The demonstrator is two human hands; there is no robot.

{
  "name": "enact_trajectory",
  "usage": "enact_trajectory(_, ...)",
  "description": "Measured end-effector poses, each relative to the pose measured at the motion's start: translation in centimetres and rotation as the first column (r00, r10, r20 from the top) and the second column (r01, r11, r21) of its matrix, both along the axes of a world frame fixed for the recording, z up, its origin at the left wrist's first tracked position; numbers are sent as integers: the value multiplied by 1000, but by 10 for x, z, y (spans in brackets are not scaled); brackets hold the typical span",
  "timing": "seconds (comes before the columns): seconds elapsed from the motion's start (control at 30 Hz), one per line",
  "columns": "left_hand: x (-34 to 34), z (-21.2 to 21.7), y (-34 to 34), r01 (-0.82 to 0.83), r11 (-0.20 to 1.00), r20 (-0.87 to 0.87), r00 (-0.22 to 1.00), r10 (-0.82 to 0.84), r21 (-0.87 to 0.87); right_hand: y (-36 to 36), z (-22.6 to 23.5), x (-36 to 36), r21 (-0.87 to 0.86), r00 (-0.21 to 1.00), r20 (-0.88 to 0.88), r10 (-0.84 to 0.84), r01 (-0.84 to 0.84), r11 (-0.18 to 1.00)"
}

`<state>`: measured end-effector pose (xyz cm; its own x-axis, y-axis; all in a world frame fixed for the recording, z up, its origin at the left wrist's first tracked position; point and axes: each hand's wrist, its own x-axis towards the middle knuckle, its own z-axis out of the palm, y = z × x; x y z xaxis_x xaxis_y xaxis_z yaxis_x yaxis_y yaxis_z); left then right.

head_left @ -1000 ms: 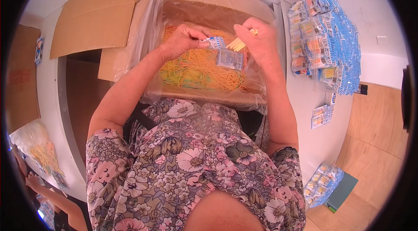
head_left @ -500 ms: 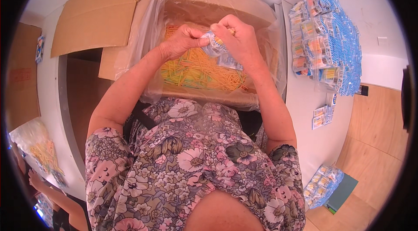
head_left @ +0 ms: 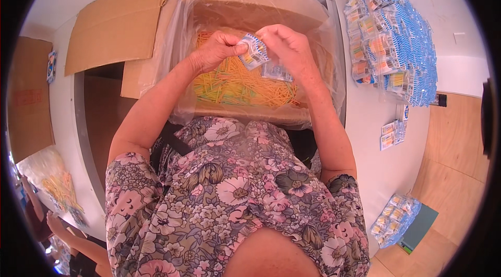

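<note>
My left hand [head_left: 216,51] is closed, thumb and fingers pinching a small clear packet [head_left: 254,53] with a blue-and-white edge and yellow-orange sticks inside. My right hand [head_left: 292,50] has curled fingers at the packet's upper right edge. Its thumb is smeared by motion, so its grip is unclear. Beneath both hands stands a cardboard box [head_left: 261,114] lined with clear plastic film. Loose thin yellow, orange and green sticks [head_left: 242,86] cover its bottom. Below my right hand, another packet [head_left: 276,72] lies on the sticks.
A tall stack of filled packets [head_left: 396,42] stands on the white table at right, with a few packets [head_left: 394,133] nearer. A blue-edged bundle [head_left: 395,219] lies lower right. Cardboard flaps [head_left: 117,26] rest at left. Another person's arm [head_left: 78,243] and a bag of sticks [head_left: 57,185] are lower left.
My right hand has shifted slightly right and down, uncovering more of the packet's front. My left hand keeps its pinch. The whole view has shifted slightly.
</note>
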<state>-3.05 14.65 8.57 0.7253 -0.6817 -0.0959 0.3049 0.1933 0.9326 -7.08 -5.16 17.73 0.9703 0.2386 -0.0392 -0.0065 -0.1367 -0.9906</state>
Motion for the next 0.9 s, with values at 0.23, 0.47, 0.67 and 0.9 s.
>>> enact_trajectory(0.23, 9, 2, 2, -149, 988, 58, 987, 151, -40, 0, -10, 20, 70, 957, -114, -266, 275, 959)
enact_trajectory(0.47, 18, 10, 9, -351, 925, 18, 934, 357, -148, 26, -117, 31, -793, 885, -252, 392, -421, 441)
enact_trajectory(0.67, 21, 15, 14, -403, 897, -12, 913, 408, -179, 56, -159, 56, -863, 909, -348, 231, -407, 301)
enact_trajectory(0.9, 22, 17, 13, -391, 902, -40, 920, 390, -183, 35, -174, 71, -885, 917, -193, 348, -316, 341)
